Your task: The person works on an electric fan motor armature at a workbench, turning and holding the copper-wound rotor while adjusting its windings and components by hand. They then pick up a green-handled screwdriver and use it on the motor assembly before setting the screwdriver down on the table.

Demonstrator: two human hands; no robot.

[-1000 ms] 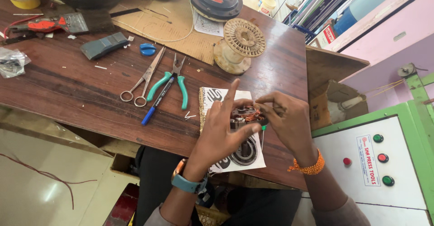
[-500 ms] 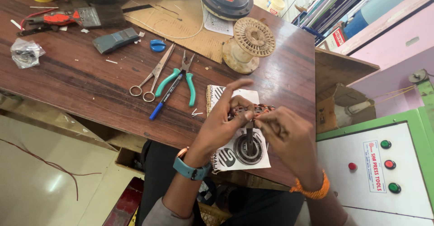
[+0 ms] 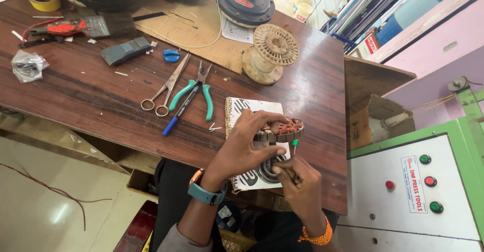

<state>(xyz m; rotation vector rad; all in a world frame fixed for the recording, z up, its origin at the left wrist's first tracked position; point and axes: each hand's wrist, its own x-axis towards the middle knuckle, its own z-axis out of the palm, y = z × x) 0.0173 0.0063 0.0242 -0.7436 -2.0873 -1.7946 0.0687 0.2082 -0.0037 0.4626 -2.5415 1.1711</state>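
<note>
On the grained wooden table, left hand clasps a copper-wound ring stator (ribbed), right hand pinched shut.

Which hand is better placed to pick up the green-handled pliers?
Left. The left hand grips the copper-wound stator nearer the green-handled pliers; the right hand pinches something small, farther away.

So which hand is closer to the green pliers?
Left. The left hand holds the motor stator just right of the green pliers; the right hand is lower, farther away.
</note>
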